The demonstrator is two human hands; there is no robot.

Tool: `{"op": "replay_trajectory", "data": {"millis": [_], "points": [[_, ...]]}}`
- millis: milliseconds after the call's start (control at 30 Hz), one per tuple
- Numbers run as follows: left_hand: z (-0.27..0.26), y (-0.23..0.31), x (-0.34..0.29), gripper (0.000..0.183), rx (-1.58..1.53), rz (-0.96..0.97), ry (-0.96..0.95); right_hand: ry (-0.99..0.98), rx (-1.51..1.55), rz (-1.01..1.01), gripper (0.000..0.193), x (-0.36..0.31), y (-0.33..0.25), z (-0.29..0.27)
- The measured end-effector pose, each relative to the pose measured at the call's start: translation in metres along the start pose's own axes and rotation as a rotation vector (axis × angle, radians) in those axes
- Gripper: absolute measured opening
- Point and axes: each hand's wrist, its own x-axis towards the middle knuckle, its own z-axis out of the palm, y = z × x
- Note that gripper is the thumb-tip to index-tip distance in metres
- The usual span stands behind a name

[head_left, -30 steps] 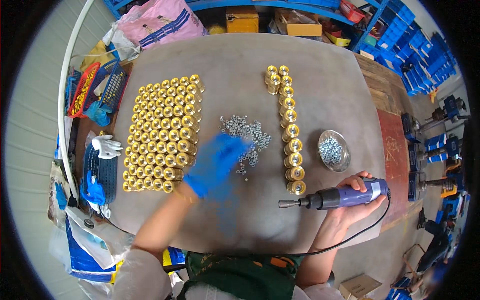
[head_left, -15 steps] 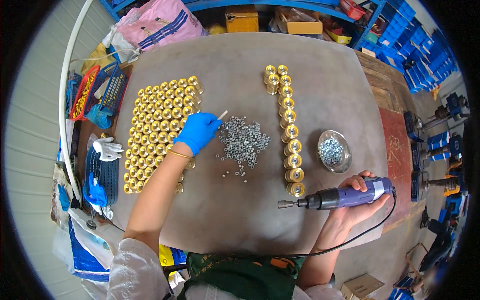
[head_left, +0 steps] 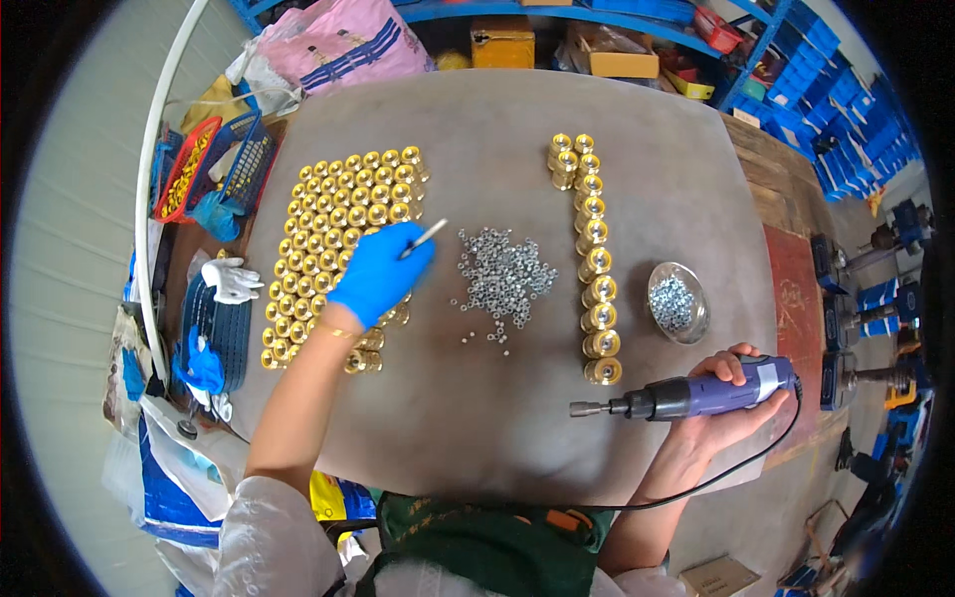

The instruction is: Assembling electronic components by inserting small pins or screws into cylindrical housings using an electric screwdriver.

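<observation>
Perhaps midway, gold metal cylinders (head_left: pixel 338 216) stand left and right, finished side unclear, blue-gloved left hand (head_left: pixel 383 274) gripping a slim pale rod (head_left: pixel 430 235), right hand (head_left: pixel 724 426) a purple tubular driver (head_left: pixel 686 397).

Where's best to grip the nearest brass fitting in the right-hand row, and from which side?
Probably pinch the brass fitting by its round outer wall, left and right, coming from above and the left. It seems to stand upright with those sides bare; the next fitting crowds its far side, and the purple driver points across its near side.
</observation>
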Motion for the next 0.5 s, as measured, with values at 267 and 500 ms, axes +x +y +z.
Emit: {"op": "replay_trajectory", "data": {"millis": [267, 500], "points": [[-0.016, -0.037, -0.062, 0.018, 0.013, 0.014, 0.094, -0.034, -0.025, 0.022, 0.049, -0.001, 0.013, 0.001], [-0.005, -0.042, -0.069, 0.031, 0.383, 0.322, 0.173, -0.006, 0.002, 0.038, 0.052, -0.006, 0.010, 0.004]]}}
